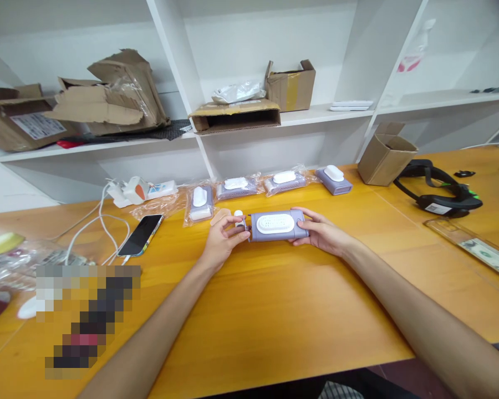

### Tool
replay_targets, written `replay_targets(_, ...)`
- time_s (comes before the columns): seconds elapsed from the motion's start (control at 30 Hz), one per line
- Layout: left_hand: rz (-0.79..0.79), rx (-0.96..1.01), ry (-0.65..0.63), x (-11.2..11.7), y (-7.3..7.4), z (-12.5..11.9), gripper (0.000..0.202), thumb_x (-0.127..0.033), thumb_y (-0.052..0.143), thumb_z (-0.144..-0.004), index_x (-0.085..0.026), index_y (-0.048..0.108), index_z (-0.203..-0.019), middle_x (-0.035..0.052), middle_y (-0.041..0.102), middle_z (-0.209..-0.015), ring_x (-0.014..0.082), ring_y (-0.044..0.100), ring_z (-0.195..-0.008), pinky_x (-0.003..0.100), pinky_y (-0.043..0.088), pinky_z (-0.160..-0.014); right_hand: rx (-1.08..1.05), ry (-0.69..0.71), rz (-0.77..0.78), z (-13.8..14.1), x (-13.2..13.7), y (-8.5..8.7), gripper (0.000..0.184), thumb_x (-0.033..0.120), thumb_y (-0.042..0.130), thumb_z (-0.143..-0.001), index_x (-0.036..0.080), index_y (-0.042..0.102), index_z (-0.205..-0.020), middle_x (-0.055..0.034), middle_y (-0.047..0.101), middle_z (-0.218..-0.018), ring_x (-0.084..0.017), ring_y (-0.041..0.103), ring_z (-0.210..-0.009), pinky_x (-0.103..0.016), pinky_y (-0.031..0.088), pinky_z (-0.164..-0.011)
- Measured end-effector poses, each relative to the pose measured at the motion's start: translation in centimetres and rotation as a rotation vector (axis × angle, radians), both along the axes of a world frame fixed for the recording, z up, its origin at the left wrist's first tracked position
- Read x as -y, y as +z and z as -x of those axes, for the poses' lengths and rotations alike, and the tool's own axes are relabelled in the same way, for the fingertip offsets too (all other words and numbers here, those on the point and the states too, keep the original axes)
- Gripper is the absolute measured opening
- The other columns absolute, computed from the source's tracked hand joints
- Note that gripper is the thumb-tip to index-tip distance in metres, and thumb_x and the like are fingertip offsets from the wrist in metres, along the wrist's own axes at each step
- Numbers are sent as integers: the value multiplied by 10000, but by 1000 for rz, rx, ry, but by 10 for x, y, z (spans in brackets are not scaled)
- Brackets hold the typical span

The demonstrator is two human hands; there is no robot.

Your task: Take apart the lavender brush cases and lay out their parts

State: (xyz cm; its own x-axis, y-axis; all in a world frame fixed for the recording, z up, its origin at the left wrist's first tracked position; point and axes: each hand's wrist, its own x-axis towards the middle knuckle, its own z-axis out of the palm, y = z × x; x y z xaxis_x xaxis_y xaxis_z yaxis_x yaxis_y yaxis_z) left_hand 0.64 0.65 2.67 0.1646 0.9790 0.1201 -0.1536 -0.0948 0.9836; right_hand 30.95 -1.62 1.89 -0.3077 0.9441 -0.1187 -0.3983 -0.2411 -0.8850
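Note:
A lavender box-shaped device (260,235) with a white oval, perforated top is held level just above the wooden table. My right hand (318,231) wraps its right end, thumb on top near a round spot and fingers behind. At the opposite end, my left hand (224,239) pinches a small greyish end piece (244,223); whether it is attached is too small to tell. Just behind my left fingers are a small white object (238,214) and a beige flat piece (220,215). Similar lavender devices, several in clear plastic (199,206) and one unwrapped (335,182), line the back.
At left lie a phone (142,235) on a cable, a power strip (162,189) and plastic packaging (45,257). A cardboard box (386,158), a black headset (441,197) and a clear case with a banknote (482,252) are at right. Shelves with cartons (293,88) rise behind.

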Motion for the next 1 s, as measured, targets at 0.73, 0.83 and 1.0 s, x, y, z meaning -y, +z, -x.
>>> replay_targets(0.73,269,87,54,10,-13,-17,442,-362,1022,-527,-130,778,-814,38,758,-867,158,698,-832,321,554,-894,18,-46,0,1,-2,-6,500,217,833,-845,274,660,-1311,-67,754,-1155,-238,796,-857,-415,713,-758)
replay_targets(0.83,287,94,21,13,-10,-18,425,-371,1013,-551,-114,776,-792,61,761,-873,170,708,-843,333,576,-903,5,-60,-2,2,-1,-4,486,210,830,-845,274,669,-1300,-62,754,-1136,-235,788,-878,-403,716,-739)
replay_targets(1.0,298,130,13,17,-2,-17,464,-274,992,-616,-195,751,-1004,29,743,-963,179,730,-897,339,606,-870,6,-58,2,3,1,-2,474,219,833,-844,269,680,-1290,-64,748,-1132,-238,785,-877,-393,714,-723)
